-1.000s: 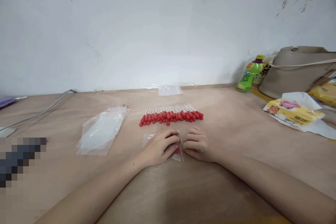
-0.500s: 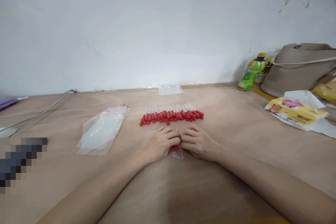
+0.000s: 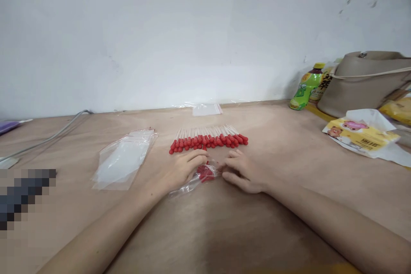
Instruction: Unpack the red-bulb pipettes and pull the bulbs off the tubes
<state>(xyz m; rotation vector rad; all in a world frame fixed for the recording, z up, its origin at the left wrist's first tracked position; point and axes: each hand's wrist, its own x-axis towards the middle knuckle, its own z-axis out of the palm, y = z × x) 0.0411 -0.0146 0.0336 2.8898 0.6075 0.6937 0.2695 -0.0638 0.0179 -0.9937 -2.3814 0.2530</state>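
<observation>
A clear plastic bag (image 3: 188, 188) with several red-tipped pieces (image 3: 205, 173) inside lies on the table between my hands. My left hand (image 3: 184, 169) rests over its left part, fingers curled onto the plastic and partly hiding it. At the right end, the bent fingertips of my right hand (image 3: 245, 172) hold the bag's edge, thumb below the index finger. Just beyond the hands, a row of white sticks with red tips (image 3: 208, 140) lies side by side, red ends toward me. Left of them is a fanned stack of clear zip bags (image 3: 123, 160).
Another clear bag (image 3: 207, 109) lies by the wall. At right are a green bottle (image 3: 306, 86), a grey-brown handbag (image 3: 366, 83) and a yellow tissue pack (image 3: 361, 135). A grey cable (image 3: 61, 130) runs along the left, near a pixelated dark object (image 3: 25, 195).
My hands have moved apart, the left one shifting left. More of the bag and its red contents now shows between them. The row of sticks stays in place.
</observation>
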